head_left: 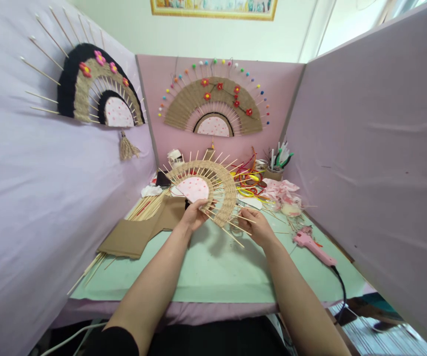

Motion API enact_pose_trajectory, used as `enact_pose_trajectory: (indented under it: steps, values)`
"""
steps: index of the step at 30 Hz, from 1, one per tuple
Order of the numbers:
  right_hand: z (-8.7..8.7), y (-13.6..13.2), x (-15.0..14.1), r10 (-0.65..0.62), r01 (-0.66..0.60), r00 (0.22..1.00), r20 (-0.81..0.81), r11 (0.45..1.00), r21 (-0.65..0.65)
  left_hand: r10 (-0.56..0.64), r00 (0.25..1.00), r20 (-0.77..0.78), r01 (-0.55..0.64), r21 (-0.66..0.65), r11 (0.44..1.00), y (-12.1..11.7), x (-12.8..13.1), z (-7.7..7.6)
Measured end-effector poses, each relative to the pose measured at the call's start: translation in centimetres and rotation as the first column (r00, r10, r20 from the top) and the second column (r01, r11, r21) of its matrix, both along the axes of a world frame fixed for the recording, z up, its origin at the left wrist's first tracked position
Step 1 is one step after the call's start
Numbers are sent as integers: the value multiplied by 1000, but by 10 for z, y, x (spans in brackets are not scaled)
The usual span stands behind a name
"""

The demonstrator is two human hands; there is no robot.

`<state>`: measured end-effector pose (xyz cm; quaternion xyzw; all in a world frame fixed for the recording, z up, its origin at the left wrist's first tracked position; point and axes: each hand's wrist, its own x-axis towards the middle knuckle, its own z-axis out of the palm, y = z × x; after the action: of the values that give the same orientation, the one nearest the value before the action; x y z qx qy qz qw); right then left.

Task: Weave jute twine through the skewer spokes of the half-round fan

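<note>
I hold a half-woven fan (pixel 213 185) upright over the green table (pixel 213 269). It is made of wooden skewers radiating from a pink dotted centre, with tan cord woven across them. My left hand (pixel 194 213) grips the fan at its lower middle, fingers closed on it. My right hand (pixel 255 225) is at the fan's lower right edge, fingers pinched among the skewer ends and the cord there.
A pink glue gun (pixel 314 245) with a black cable lies at the right. Brown cardboard pieces (pixel 139 232) and loose skewers (pixel 149 205) lie at the left. Coloured cords (pixel 249 180), pink fabric (pixel 282 190) and a pen cup (pixel 275 170) sit behind. Finished fans (pixel 213 106) hang on the partitions.
</note>
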<state>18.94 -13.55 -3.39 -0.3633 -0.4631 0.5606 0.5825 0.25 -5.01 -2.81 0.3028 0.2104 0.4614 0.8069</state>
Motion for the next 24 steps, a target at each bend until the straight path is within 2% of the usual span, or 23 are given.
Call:
enact_pose_trajectory:
  steps: [4,12,15,20,24]
  values:
    - [1,-1,3,79,-81,993,-90,997,-16,14,1000,-11,-14,23,1000,4,-4,1]
    - [0,0,16,81,-85,993,-81,995,-46,98,995,-21,-97,43,994,10,-12,2]
    - [2,-1,24,9,-10,997,-71,1000,-17,108,994,-18,-107,46,993,11,-14,3]
    - [1,1,34,-222,227,974,-49,967,119,134,990,-52,-132,55,990,12,-15,4]
    - [-1,2,34,-280,284,959,-47,943,172,141,987,-70,-138,42,989,13,-15,3]
